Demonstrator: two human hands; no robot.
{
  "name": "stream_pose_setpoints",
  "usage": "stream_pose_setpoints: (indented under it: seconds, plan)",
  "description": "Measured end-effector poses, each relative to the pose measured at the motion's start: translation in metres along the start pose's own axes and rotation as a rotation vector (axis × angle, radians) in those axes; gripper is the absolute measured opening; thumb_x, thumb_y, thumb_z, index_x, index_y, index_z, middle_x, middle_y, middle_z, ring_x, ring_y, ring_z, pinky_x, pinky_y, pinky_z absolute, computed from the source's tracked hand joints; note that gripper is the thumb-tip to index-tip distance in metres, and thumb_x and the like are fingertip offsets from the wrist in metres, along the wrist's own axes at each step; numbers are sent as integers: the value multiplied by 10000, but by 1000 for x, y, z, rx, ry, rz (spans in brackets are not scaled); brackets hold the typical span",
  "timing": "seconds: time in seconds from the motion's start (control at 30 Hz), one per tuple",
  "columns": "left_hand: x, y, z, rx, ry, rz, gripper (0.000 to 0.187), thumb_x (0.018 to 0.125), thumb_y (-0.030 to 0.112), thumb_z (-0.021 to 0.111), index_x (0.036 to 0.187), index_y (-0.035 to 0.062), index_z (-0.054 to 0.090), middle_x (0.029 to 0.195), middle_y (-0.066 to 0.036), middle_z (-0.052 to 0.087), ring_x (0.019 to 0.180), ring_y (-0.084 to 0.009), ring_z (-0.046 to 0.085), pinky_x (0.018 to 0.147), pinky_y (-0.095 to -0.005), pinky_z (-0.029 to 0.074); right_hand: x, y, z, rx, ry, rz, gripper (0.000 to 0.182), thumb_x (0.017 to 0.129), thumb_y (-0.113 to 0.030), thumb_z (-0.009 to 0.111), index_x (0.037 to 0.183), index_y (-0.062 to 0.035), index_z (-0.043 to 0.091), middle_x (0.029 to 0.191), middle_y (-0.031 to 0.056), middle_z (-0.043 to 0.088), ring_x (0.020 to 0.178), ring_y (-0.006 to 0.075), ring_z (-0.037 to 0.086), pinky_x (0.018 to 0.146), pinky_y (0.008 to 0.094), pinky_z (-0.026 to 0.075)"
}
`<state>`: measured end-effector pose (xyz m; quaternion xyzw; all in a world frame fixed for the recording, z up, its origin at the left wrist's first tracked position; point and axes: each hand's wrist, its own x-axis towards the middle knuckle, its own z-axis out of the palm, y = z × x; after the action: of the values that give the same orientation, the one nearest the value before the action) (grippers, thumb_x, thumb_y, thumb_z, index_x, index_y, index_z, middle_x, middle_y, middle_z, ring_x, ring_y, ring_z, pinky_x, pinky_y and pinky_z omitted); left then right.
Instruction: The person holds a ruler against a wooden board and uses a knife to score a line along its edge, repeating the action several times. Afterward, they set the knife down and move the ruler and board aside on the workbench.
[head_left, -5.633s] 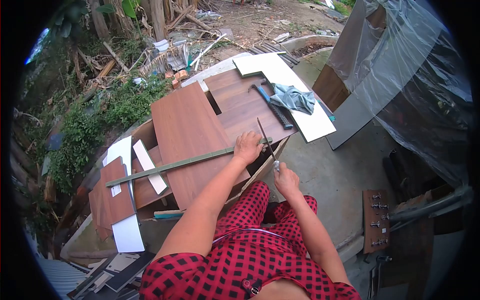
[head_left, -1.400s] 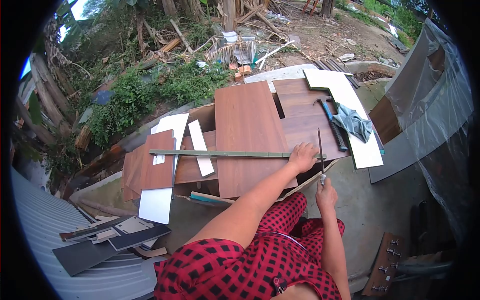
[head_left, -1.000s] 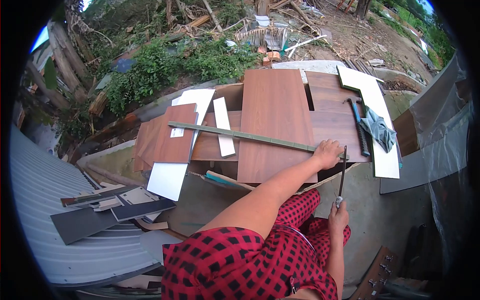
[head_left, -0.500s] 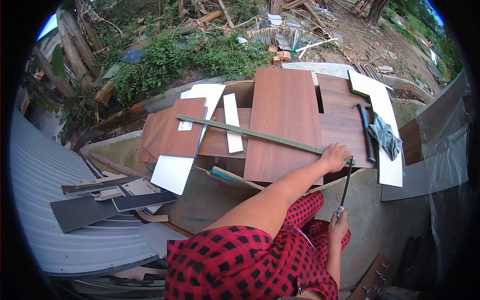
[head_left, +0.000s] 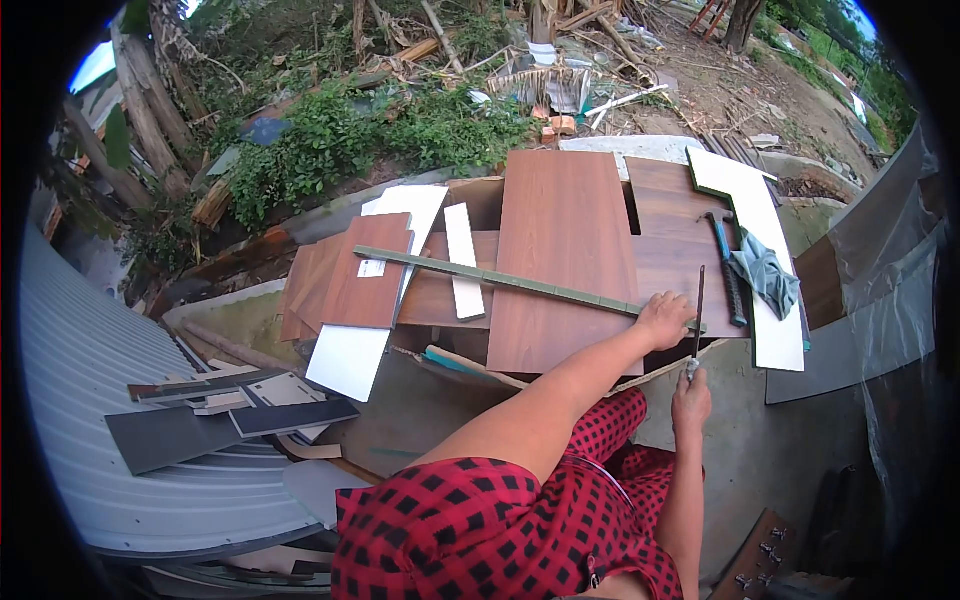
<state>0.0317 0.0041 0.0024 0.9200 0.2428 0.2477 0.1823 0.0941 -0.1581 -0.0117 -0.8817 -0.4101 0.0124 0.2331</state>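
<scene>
My left hand (head_left: 667, 320) is closed over a long, narrow greenish-grey strip (head_left: 480, 275) near its right end, holding it down. The strip lies slantwise across several brown wood-grain panels, the largest being the upright-lying middle panel (head_left: 565, 240). In my right hand (head_left: 691, 398) is a thin-bladed handsaw (head_left: 699, 310), its pale handle in my fist. The dark blade points away from me and crosses the strip's right end, just right of my left fingers. Whether the teeth are into the strip cannot be made out.
A blue-and-black hammer (head_left: 730, 270) and a grey-green cloth (head_left: 767, 274) lie at right, beside a white notched board (head_left: 760, 320). White pieces (head_left: 464, 262) sit left of the middle panel. Offcuts (head_left: 170, 435) rest on corrugated metal (head_left: 80, 340) at far left.
My right hand has pushed the saw forward, so more blade extends past the strip. My left hand stays on the strip. The view has shifted slightly.
</scene>
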Motion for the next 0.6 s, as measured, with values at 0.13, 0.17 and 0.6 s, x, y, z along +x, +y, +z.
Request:
stream_pose_setpoints:
  seconds: [0.13, 0.17, 0.6]
  plan:
    - [-1, -2, 0, -10, -9, -3, 270, 734, 221, 643, 987, 144, 589, 1003, -83, 524, 1017, -281, 493, 872, -423, 402, -53, 14, -7, 2, -42, 35, 237, 883, -270, 534, 907, -49, 452, 723, 256, 593, 698, 465, 570, 597, 541, 415]
    - [0, -3, 2, -25, -15, 4, 272, 734, 222, 645, 988, 144, 587, 1005, -84, 524, 1018, -284, 493, 873, -423, 400, -68, 20, -8, 6, -42, 42, 231, 884, -264, 538, 907, -51, 451, 715, 251, 591, 681, 460, 569, 582, 532, 414]
    - [2, -1, -1, -32, -71, -44, 312, 742, 224, 645, 1039, 153, 579, 1042, -83, 525, 1065, -285, 479, 930, -422, 371, -100, 32, -6, 138, -7, 11, 203, 883, -211, 554, 892, -27, 468, 689, 231, 572, 649, 433, 557, 542, 477, 391]
